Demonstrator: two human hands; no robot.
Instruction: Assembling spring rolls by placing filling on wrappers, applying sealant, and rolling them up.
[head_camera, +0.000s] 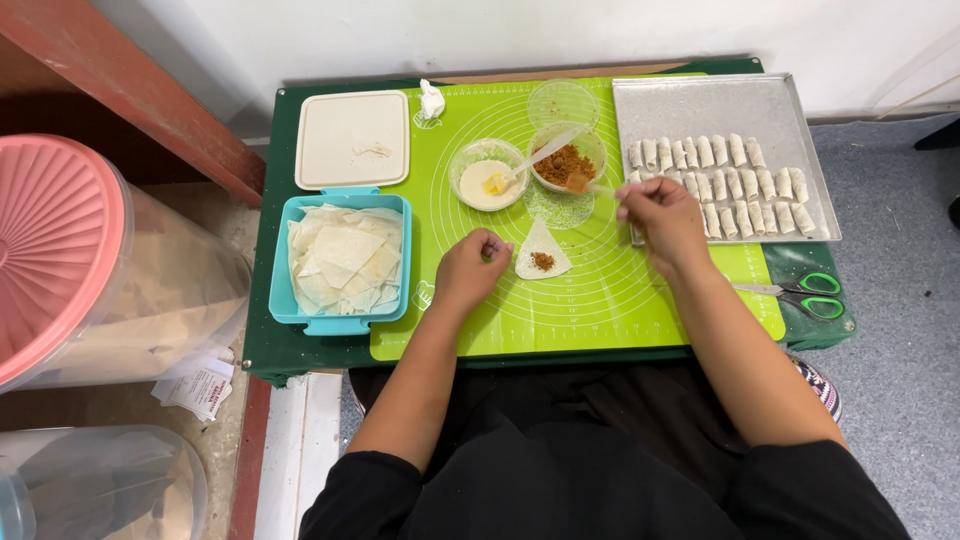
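Step in hand, as judged: filling. The right hand (662, 212) pinches a small clear spoon (590, 186) loaded with brown crumbly filling, held just off the 5 o'clock edge of the filling bowl (567, 158). The spoon's long axis runs roughly 3 to 9 o'clock; its loaded bowl end points toward 9, its handle end sits in the fingers.

The left hand (472, 268) is curled into a loose fist and grips nothing I can see; its knuckles rest on the green silicone mat (600, 300), just beside the 9 o'clock edge of the wrapper (542, 252).

The wrapper lies flat near the mat's centre, at 6 o'clock from the two bowls. It is a rounded triangle with its apex toward 12 and its curved base toward 6, so the long axis runs 12 to 6. A small heap of filling already sits low of centre on it.

Next move, as judged: it calls for a short, level carry from the bowl toward 7 o'clock, then a tip over the existing heap, keeping crumbs off the wrapper's edges.

Surroundings: a paste bowl (488, 178) with a second spoon at 9 o'clock of the filling bowl; a blue tub of wrapper sheets (343, 262) at far 9 with its lid (352, 138) above; a metal tray (800, 110) of finished rolls at 3; green-handled scissors (800, 295) at 4, on the desk.
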